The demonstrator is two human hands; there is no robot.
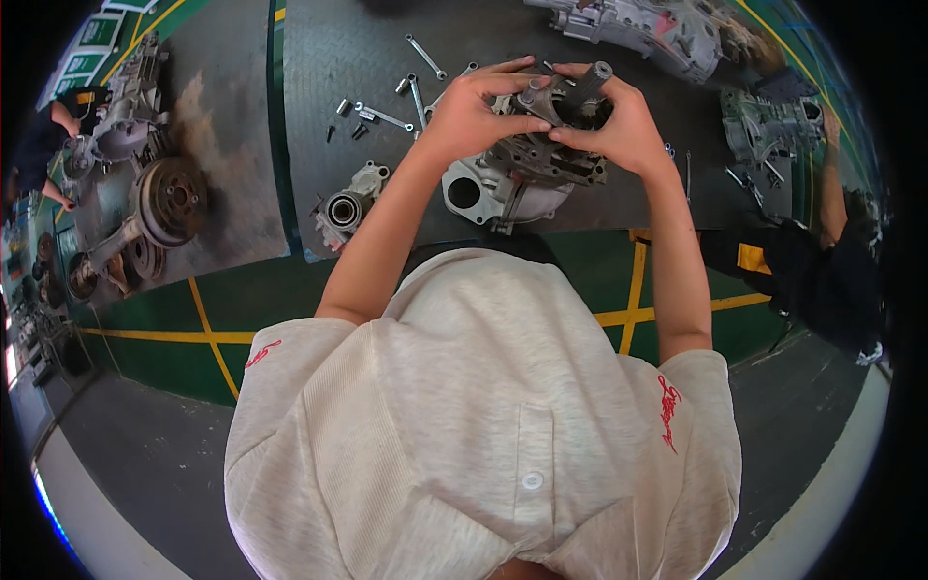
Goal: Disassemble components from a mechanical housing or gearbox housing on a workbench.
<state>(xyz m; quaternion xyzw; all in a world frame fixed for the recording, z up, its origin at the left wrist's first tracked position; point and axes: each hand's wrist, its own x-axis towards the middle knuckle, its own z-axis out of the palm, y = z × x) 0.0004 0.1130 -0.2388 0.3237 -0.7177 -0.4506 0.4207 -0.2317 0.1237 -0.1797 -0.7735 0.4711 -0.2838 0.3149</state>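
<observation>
In front of me on the dark metal bench stands a partly open gearbox (512, 198), with a pale housing below and darker metal parts above. A splined shaft (592, 85) sticks up from its top. Beside the shaft sits a grey metal fork-like part (547, 101). My left hand (476, 111) grips this part from the left, thumb and fingers curled round it. From the right, my right hand (622, 124) closes on the same part near the shaft. The thumbs almost meet at its near side. My fingers hide much of the part's outline.
Left of the gearbox lie wrenches (385, 117), sockets (344, 106) and a small housing with a bearing (344, 209). A large transmission case (633, 34) occupies the far side. Another casing (770, 126) is at the right, by a co-worker (822, 261). Another person (43, 135) works at the left bench.
</observation>
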